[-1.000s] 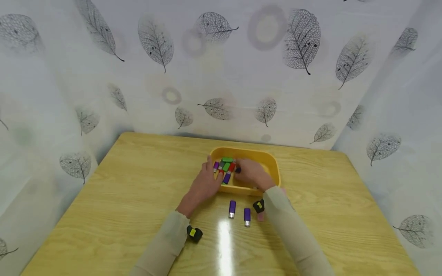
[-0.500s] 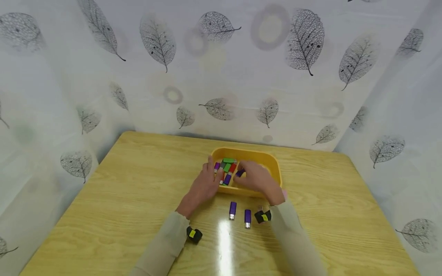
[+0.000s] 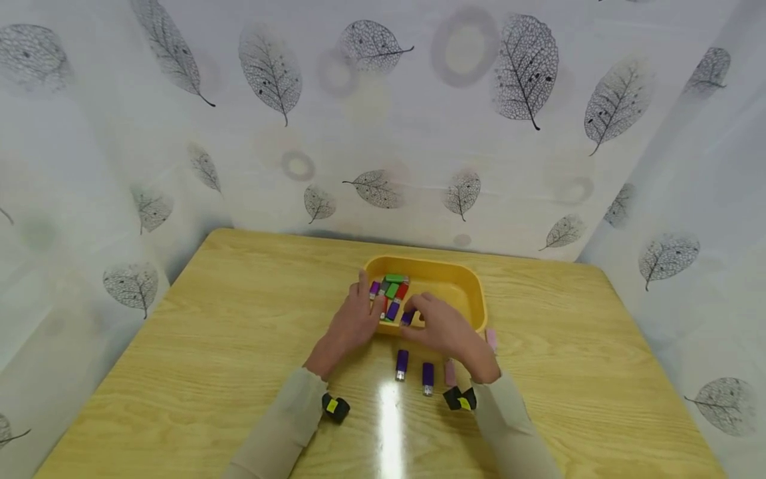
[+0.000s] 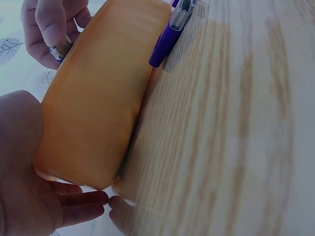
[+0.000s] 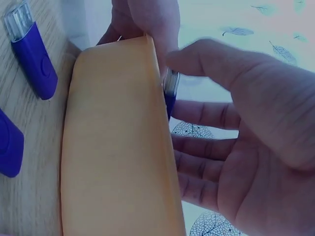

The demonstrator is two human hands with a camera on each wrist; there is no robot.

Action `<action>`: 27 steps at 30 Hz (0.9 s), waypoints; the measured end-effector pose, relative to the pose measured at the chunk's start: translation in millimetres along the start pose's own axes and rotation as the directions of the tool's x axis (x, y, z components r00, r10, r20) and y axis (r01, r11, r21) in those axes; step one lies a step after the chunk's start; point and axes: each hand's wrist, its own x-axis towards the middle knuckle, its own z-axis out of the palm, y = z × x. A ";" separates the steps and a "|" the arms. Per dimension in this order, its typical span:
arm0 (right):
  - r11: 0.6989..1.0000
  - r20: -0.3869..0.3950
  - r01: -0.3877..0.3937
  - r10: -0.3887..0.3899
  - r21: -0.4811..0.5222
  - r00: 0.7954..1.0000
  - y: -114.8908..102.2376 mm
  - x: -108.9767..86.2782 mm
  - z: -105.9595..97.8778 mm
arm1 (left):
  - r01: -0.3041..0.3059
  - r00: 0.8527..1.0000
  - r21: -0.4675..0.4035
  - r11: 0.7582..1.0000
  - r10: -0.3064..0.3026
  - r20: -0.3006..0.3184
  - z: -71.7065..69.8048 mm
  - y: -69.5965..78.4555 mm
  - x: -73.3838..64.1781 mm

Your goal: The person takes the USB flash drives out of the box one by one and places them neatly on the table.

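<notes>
My left hand grips the left end of a yellow plastic tray, its thumb over the rim and its other fingers along the outside. At the tray's front rim, my right hand pinches a purple USB stick between thumb and forefinger, metal plug toward me; its other fingers reach down inside the tray. To the left of that stick, several more lie in the tray, among them a green stick, a red stick and another purple stick.
On the wooden table in front of the tray lie two purple USB sticks and a pink stick. A second pink piece sits by the tray's right front corner. A leaf-patterned curtain encloses the table's back and sides.
My right hand has brought the purple USB stick from the tray's middle toward me, down to the front rim, uncovering the pink pieces. The left hand has stayed on the tray.
</notes>
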 end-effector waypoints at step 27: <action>0.959 0.246 0.228 -0.183 -0.169 0.952 -38.3 -17.5 20.3 | 0.029 0.999 -0.019 0.999 -0.029 0.017 0.6 -0.5 0.0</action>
